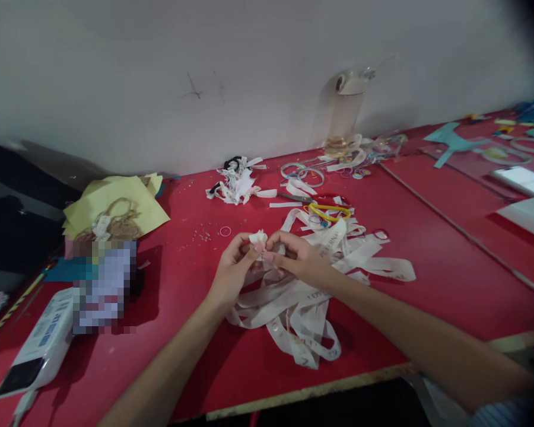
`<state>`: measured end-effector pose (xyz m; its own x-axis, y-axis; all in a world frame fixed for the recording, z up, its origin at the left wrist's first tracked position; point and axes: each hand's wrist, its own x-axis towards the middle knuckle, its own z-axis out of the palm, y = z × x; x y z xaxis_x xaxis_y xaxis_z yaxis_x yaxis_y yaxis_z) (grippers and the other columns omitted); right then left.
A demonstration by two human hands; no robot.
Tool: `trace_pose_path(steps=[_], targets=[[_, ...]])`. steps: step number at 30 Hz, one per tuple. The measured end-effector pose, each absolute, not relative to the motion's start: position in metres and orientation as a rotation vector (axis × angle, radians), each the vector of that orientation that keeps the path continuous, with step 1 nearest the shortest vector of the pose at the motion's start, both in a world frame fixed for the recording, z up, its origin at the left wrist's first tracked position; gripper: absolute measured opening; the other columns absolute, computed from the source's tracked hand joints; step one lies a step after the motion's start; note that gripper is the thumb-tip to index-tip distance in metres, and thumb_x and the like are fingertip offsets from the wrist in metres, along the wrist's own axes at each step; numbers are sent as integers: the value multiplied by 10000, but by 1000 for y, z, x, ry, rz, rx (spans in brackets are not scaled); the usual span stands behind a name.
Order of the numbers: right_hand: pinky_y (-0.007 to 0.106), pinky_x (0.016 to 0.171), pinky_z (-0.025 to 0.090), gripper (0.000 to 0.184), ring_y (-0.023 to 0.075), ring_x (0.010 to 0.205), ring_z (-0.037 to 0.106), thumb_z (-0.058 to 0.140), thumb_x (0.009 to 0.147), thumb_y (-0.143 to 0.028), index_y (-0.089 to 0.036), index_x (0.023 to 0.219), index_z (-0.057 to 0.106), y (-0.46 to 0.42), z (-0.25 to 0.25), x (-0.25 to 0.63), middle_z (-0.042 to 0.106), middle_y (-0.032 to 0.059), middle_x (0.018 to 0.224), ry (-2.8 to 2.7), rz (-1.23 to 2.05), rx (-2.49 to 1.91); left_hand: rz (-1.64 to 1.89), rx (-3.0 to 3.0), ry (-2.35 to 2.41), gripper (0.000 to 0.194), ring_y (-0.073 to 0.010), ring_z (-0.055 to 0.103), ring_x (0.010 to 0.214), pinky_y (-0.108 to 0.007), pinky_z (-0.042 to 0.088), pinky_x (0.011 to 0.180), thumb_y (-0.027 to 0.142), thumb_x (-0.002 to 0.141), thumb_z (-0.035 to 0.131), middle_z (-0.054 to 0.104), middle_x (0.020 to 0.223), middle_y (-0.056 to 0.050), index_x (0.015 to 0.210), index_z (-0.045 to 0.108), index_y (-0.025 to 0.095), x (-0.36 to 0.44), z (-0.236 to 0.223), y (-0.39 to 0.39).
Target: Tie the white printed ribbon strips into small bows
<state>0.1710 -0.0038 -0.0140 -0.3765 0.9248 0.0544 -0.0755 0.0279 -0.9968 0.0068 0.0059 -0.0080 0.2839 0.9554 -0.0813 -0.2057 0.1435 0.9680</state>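
Over the middle of the red table, my left hand (235, 264) and my right hand (300, 258) meet, both closed with thumbs and fingertips pinching a gathered piece of white ribbon (258, 238). Its bunched top sticks up between the fingers; the lower part is hidden by them. Beneath and to the right of my hands lies a loose heap of white printed ribbon (293, 302). Just beyond the heap rest scissors (329, 210) with yellow and red handles. A small pink elastic band (225, 231) lies left of my hands.
A pile of ribbon pieces (237, 182) sits near the wall beside clear rings (302, 175) and a pump bottle (345, 112). Yellow paper (115, 201) and a white power bank (42, 341) are at left. A phone (525, 181) lies at right on the red table (427, 326).
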Motion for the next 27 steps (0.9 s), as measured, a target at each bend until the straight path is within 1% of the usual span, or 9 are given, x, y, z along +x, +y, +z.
trace_pose_path(steps=[2,5,7,10,12,15,20,23,27], targets=[[194,514,441,269,78,544,503,651,802,-409,-207,908,509,-3,-15,170,537,-38,718,-1410,1448,-910,1025,1085,898,214,-58,462,551,-170,364,518,360,819,630,540,685,39,939,570,193,7,-8,5],[212,560,469,279,91,630,535,614,831,-421,-225,985,490,-2,-15,168,548,3,898,-1355,1356,-924,1025,1097,931,215,-64,465,545,-177,374,519,382,832,606,533,675,41,944,562,204,8,-7,4],[219,590,474,264,105,688,550,565,865,-425,-234,1024,477,-3,-14,167,543,14,945,-1353,1302,-951,1003,1143,955,215,-66,467,537,-178,379,512,387,831,604,534,669,43,937,551,208,8,-6,3],[229,620,456,212,123,715,543,473,917,-426,-219,957,498,-7,-13,164,555,9,871,-1430,1168,-1048,945,1241,973,206,-73,492,557,-177,396,520,382,834,601,564,703,33,925,530,212,11,-4,-2],[231,619,431,221,125,690,529,442,932,-418,-210,895,506,-11,-11,162,554,1,798,-1484,1013,-1133,905,1293,974,204,-74,496,557,-177,403,524,376,830,607,576,719,32,916,519,214,13,-4,-6],[232,599,412,221,125,645,524,427,940,-405,-209,873,504,-15,-10,161,554,-9,734,-1525,869,-1213,866,1329,967,203,-69,472,516,-184,406,519,381,837,595,557,688,45,916,510,214,17,-6,-10],[220,535,415,175,120,592,532,464,924,-390,-220,901,498,-18,-11,161,563,-12,723,-1526,867,-1259,865,1336,988,224,-88,479,540,-201,397,519,430,891,489,516,659,41,901,524,208,17,-6,-11],[210,475,416,193,116,544,504,466,915,-417,-227,912,497,-18,-13,160,533,-17,694,-1483,914,-1248,861,1340,1007,235,-91,469,545,-201,387,512,438,895,478,515,653,40,881,521,207,16,-6,-10],[206,459,429,209,110,524,478,472,907,-435,-228,890,494,-16,-14,159,492,-33,653,-1437,964,-1212,884,1305,992,243,-93,472,541,-205,394,522,447,886,491,528,658,38,859,510,205,17,-8,-10]])
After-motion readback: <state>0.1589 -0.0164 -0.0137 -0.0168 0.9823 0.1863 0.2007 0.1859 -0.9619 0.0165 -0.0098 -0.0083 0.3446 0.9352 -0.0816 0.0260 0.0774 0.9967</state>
